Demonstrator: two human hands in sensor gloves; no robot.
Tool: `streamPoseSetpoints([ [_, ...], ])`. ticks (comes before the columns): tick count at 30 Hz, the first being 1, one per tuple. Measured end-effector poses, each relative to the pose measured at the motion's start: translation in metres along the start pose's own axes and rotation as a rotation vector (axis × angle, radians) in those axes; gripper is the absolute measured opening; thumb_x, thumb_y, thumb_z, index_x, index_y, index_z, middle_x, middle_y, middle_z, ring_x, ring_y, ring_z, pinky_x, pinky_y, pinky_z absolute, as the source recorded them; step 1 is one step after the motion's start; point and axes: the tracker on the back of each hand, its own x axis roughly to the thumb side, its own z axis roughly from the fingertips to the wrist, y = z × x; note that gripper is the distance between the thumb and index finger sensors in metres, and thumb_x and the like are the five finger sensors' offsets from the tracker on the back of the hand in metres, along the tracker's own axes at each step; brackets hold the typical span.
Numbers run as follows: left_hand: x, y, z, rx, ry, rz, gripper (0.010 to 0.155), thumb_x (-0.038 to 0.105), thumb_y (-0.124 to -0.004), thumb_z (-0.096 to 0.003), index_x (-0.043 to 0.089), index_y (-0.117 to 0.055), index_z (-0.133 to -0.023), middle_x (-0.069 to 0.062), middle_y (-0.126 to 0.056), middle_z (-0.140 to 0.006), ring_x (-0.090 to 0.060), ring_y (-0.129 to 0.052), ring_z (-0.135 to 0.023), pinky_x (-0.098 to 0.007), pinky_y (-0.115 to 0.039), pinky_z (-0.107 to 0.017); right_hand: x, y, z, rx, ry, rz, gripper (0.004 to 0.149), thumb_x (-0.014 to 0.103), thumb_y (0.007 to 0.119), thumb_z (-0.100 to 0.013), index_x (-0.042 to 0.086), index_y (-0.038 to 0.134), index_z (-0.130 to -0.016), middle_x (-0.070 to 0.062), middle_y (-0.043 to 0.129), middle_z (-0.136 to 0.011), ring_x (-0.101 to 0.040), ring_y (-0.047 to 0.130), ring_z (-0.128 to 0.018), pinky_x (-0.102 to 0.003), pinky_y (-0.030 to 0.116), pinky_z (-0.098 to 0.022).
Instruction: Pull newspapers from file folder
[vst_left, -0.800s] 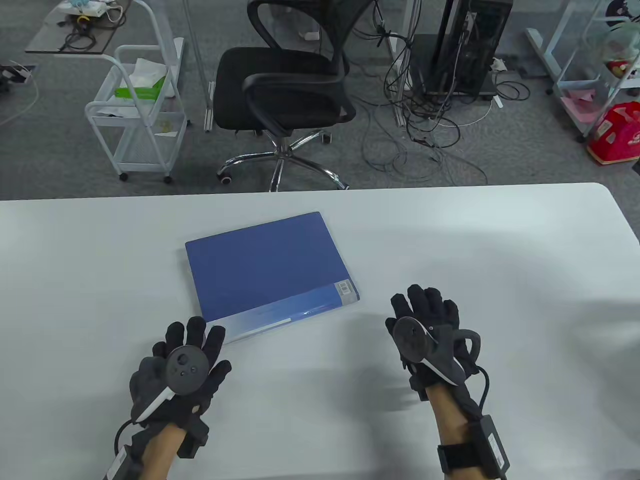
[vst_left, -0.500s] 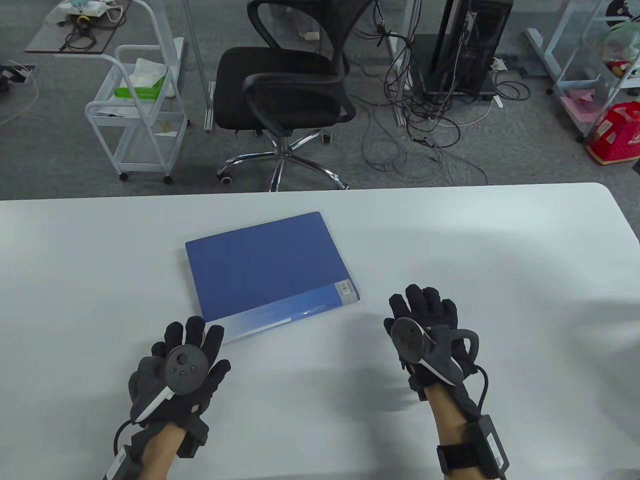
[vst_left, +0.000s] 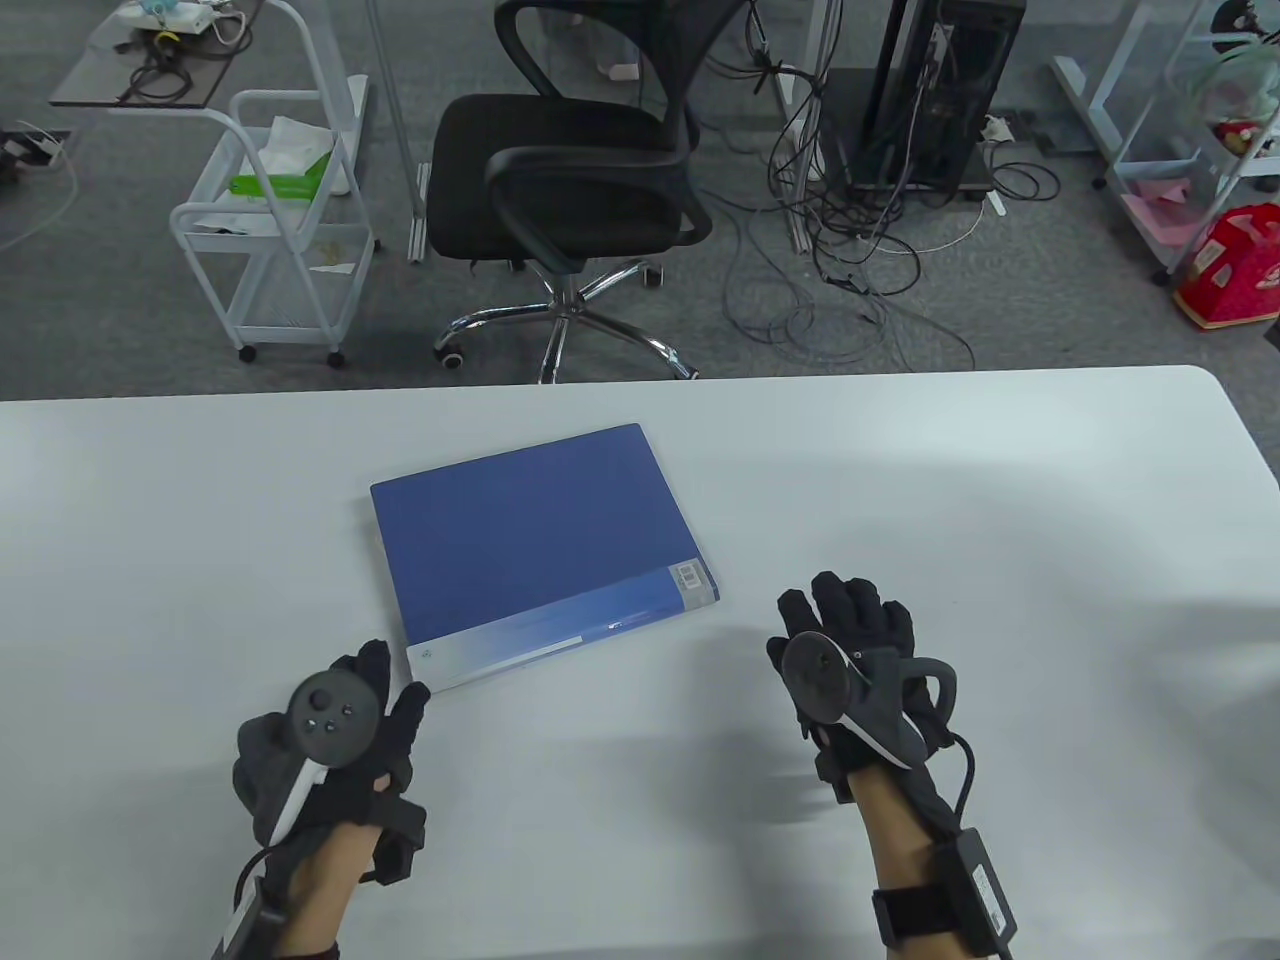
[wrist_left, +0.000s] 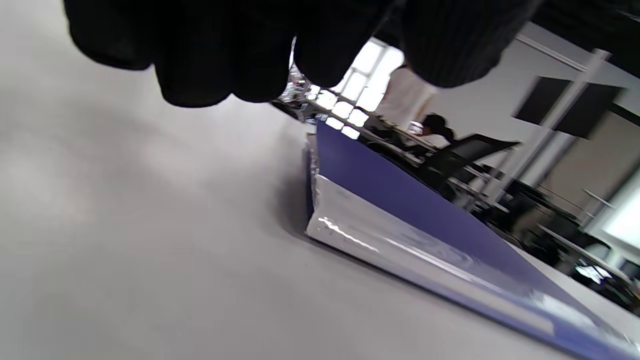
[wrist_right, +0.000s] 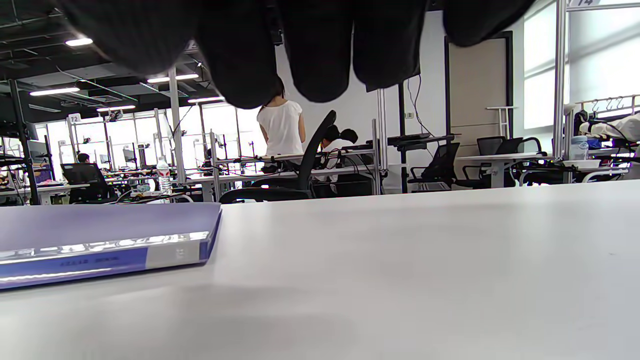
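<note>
Your left hand (vst_left: 325, 745) has just slid back off the blue file folder (vst_left: 540, 545)'s near-left corner, grip empty, fingers loose. Right hand (vst_left: 855, 665) waits just right of it, fingers apart, holding nothing. The folder lies shut on the worktop (vst_left: 1000, 520); no newspapers showing.

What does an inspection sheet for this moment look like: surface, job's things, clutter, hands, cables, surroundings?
Surface: white table, bare around the folder.
Job's things: blue file folder lies flat and closed, pale spine toward the person; no newspapers visible.
Clutter: nothing seen on the table.
Hands: left hand just short of the folder's near-left corner, no grip on it; right hand to the folder's right, apart from it, holding nothing.
Cables: glove leads run along both wrists; tangled floor cables beyond the table.
Surroundings: black office chair, white wire cart, black computer tower, red bag.
</note>
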Motion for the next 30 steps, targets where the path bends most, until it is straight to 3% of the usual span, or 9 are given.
streamPoseSetpoints([
  [4,-0.012,-0.011,-0.035,-0.163,0.248,0.022,0.083,0.050,-0.076,-0.0473,-0.003,-0.062,-0.109,-0.039,-0.068,-0.106,-0.059,-0.079,-0.083,-0.062,-0.071,-0.055,-0.002,0.001,-0.001,0.011,0.009,-0.017,0.056,0.050,0.071,-0.040,0.028,0.076,-0.091,-0.010,0.072,-0.104,-0.043,0.070,-0.097,-0.068,0.056,-0.065],
  [6,-0.011,-0.020,-0.046,-0.226,0.311,0.043,0.084,0.052,-0.075,-0.0478,-0.005,-0.063,-0.109,-0.042,-0.056,-0.107,-0.058,-0.066,-0.083,-0.059,-0.064,-0.059,-0.004,0.001,-0.001,0.014,0.012,-0.024,0.056,0.050,0.071,-0.040,0.028,0.076,-0.091,-0.010,0.072,-0.104,-0.043,0.070,-0.097,-0.068,0.056,-0.065],
  [12,0.006,-0.037,-0.062,-0.195,0.401,-0.037,0.085,0.056,-0.079,-0.0424,-0.004,-0.067,-0.100,-0.042,-0.044,-0.107,-0.058,-0.056,-0.082,-0.060,-0.056,-0.061,-0.006,0.003,-0.003,0.034,0.026,-0.046,0.057,0.050,0.071,-0.040,0.028,0.076,-0.092,-0.010,0.072,-0.104,-0.043,0.071,-0.097,-0.068,0.056,-0.065],
  [18,0.022,-0.045,-0.065,-0.180,0.394,-0.005,0.048,0.039,-0.088,-0.0438,0.006,-0.090,-0.080,-0.042,-0.044,-0.109,-0.060,-0.054,-0.083,-0.061,-0.055,-0.062,-0.005,0.003,-0.004,0.048,0.035,-0.072,0.057,0.051,0.071,-0.040,0.029,0.075,-0.092,-0.010,0.072,-0.104,-0.043,0.070,-0.098,-0.067,0.056,-0.066],
  [23,0.024,-0.034,-0.062,-0.175,0.311,0.175,0.041,0.031,-0.079,-0.0489,0.004,-0.088,-0.078,-0.039,-0.068,-0.103,-0.058,-0.076,-0.077,-0.060,-0.071,-0.056,-0.009,0.003,-0.005,0.051,0.048,-0.085,0.057,0.051,0.071,-0.040,0.029,0.074,-0.092,-0.010,0.072,-0.104,-0.043,0.071,-0.098,-0.067,0.056,-0.066],
  [25,0.022,-0.029,-0.060,-0.199,0.294,0.399,0.040,0.029,-0.075,-0.0491,0.001,-0.083,-0.077,-0.042,-0.076,-0.099,-0.058,-0.091,-0.073,-0.061,-0.083,-0.051,-0.012,0.002,-0.005,0.048,0.058,-0.098,0.057,0.051,0.071,-0.040,0.029,0.074,-0.093,-0.010,0.072,-0.104,-0.043,0.071,-0.097,-0.067,0.056,-0.065],
  [28,0.020,-0.028,-0.059,-0.212,0.296,0.650,0.039,0.026,-0.074,-0.0481,-0.001,-0.080,-0.075,-0.041,-0.085,-0.089,-0.045,-0.114,-0.055,-0.053,-0.100,-0.034,-0.014,0.000,-0.005,0.042,0.062,-0.111,0.057,0.051,0.071,-0.040,0.028,0.074,-0.092,-0.010,0.072,-0.104,-0.043,0.071,-0.097,-0.067,0.057,-0.065],
  [30,0.021,-0.024,-0.060,-0.184,0.267,0.687,0.038,0.025,-0.077,-0.0463,-0.003,-0.082,-0.072,-0.037,-0.092,-0.083,-0.038,-0.118,-0.046,-0.049,-0.102,-0.029,-0.015,-0.001,-0.005,0.034,0.064,-0.117,0.057,0.051,0.071,-0.040,0.028,0.075,-0.092,-0.010,0.073,-0.103,-0.043,0.072,-0.096,-0.067,0.057,-0.065],
])
